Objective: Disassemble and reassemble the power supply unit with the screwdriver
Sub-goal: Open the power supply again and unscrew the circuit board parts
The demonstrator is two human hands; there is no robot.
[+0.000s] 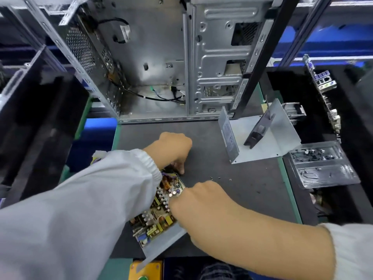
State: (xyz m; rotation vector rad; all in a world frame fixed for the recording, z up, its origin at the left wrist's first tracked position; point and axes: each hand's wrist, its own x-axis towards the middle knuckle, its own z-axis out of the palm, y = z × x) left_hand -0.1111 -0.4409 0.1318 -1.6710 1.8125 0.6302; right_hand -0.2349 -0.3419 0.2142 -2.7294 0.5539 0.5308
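The power supply unit (159, 215) lies opened on the tabletop (201, 138) — its cover (260, 136) set well apart, screws (220, 177) loose — both hands, left (175, 150) and right (199, 199), reaching into its circuit board, their grip hidden; reassembly remains, I judge.

We look down on a dark grey mat (232, 199) covering the surface, whose green edge (289, 190) shows along the right. At the far side an open grey metal computer case (161, 57) stands upright. Black foam bins (36, 122) flank us on both sides, and blue shelving (327, 43) runs behind.
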